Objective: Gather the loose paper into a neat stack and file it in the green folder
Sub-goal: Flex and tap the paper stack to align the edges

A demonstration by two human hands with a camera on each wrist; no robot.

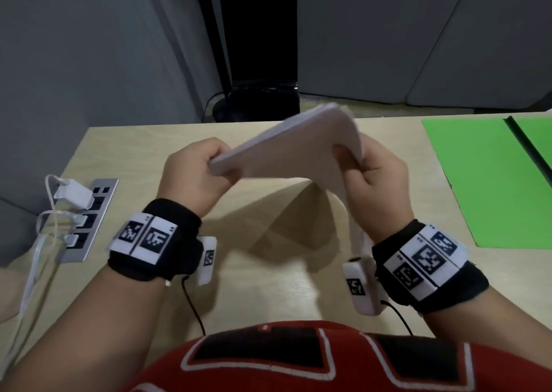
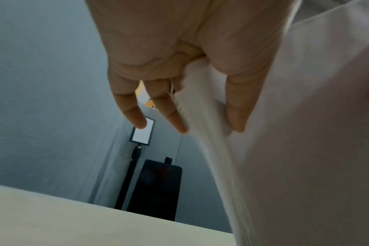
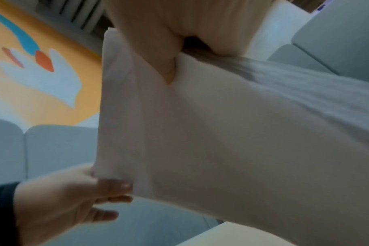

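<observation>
Both our hands hold the paper stack up off the desk.

Our left hand (image 1: pixel 194 170) pinches the near-left corner of the paper stack (image 1: pixel 286 155), thumb on one face and fingers (image 2: pixel 171 114) on the other, the little finger loose and clear of the sheets. Our right hand (image 1: pixel 378 179) grips the opposite edge, thumb pressed into the sheets and fingers curled behind, so the stack arches upward between the two hands, its edges blurred. Below both hands lies the pale desk (image 1: pixel 268 287), carrying the stack's shadow. To the right of our right hand, well apart from it, the green folder (image 1: pixel 484 179) lies open and flat on the desk. Left of our left hand sits a power strip (image 1: pixel 89 221) with white cables plugged in.
</observation>
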